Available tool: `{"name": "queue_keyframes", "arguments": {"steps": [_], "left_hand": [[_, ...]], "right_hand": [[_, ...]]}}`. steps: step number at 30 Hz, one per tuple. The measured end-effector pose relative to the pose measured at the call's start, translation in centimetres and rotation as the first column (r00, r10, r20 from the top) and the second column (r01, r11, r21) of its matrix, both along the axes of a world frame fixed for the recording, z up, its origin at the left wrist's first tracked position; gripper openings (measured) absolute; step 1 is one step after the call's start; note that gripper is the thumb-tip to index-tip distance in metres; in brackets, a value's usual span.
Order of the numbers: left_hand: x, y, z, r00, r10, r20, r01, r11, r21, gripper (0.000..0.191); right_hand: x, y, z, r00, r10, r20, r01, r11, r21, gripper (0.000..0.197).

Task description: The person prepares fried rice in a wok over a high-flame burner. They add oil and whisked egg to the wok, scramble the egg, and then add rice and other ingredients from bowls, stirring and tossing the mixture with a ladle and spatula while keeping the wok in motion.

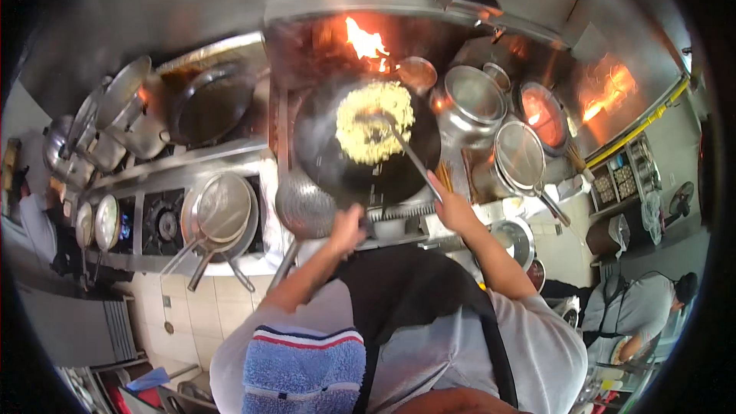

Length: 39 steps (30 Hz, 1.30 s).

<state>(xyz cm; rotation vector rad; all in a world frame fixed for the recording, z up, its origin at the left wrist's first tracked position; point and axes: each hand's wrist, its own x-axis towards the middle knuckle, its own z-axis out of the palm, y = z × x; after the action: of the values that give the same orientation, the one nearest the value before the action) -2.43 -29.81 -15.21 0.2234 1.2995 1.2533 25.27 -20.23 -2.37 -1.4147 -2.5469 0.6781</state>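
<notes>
A large dark wok [322,155] sits on the range before me, holding a mass of pale yellow food [376,103] in small pieces. My right hand [455,207] grips the handle of a metal cooking ladle [411,152], whose bowl end rests among the food. At the wok's near edge, my left hand [349,229] is closed around what looks like the wok's dark handle, mostly hidden by the fingers. A perforated metal strainer [305,207] lies left of the wok, close to my left hand.
Flames [368,40] rise behind the wok. Another wok [213,106] and stacked strainers [224,210] stand left. To the right are a lidded metal pot [471,98], a mesh strainer [520,152] and a yellow pipe [638,126]. A co-worker [627,305] is at the far right.
</notes>
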Motion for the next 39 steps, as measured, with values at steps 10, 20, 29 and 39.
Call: {"name": "queue_keyframes", "arguments": {"steps": [10,20,29,39], "left_hand": [[-2.3,7.8,0.8,0.979,0.041,0.197,-0.05,0.998,0.04,0.016],[-3.0,11.1,1.2,0.989,0.023,0.149,-0.024,1.0,0.0,0.017],[-1.9,11.4,1.0,0.99,0.052,0.134,-0.049,0.998,-0.026,0.021],[-1.8,11.5,4.0,0.989,0.016,0.145,-0.003,0.996,-0.087,0.016]], "right_hand": [[0.7,2.8,-0.8,0.996,0.064,0.069,-0.061,0.997,-0.04,0.078],[1.2,-0.4,8.2,0.979,-0.126,-0.16,0.138,0.988,0.067,0.065],[-0.8,0.7,-2.4,0.999,-0.029,0.014,0.029,0.999,0.024,0.066],[-0.4,-1.4,1.1,0.995,-0.099,0.001,0.099,0.994,0.04,0.07]]}}
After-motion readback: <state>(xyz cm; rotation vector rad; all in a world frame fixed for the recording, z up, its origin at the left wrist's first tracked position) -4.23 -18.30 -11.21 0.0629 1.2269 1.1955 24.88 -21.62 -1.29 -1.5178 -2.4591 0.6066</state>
